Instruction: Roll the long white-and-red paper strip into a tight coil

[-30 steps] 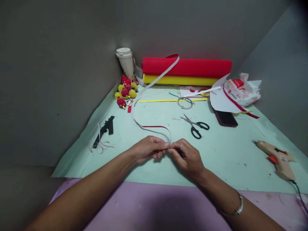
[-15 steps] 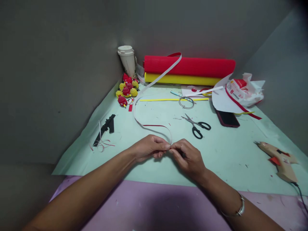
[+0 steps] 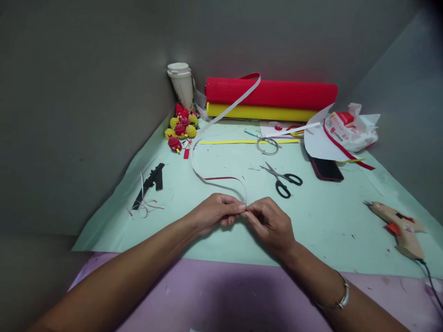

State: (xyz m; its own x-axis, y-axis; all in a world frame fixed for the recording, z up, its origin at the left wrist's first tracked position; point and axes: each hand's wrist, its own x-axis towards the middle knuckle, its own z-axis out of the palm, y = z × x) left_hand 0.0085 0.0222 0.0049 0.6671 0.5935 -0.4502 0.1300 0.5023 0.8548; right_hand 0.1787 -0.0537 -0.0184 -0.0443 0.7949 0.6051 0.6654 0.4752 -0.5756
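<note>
We look down on a pale green sheet (image 3: 318,226) laid over a purple surface (image 3: 166,295). At the near middle, we see the left hand (image 3: 219,212) pinching the lower end of a narrow red-and-white strip (image 3: 230,108) between thumb and forefinger, its other fingers curled beneath. The right hand (image 3: 272,223) meets it, thumb and forefinger pinching at the same end, so that the fingertips of both hands nearly touch; the tip itself is too small for us to make out. From this grip the strip rises, bends to the left and sweeps up to a loop in front of a red roll (image 3: 273,93); whether it touches the roll we cannot tell. A yellow roll (image 3: 263,114) lies against the near side of the red one. Beyond the right hand we note scissors (image 3: 279,176), blades slightly parted, and farther right a glue gun (image 3: 408,240). At the far left, small red and yellow figures (image 3: 180,130) cluster before a lidded white cup (image 3: 183,90).
</note>
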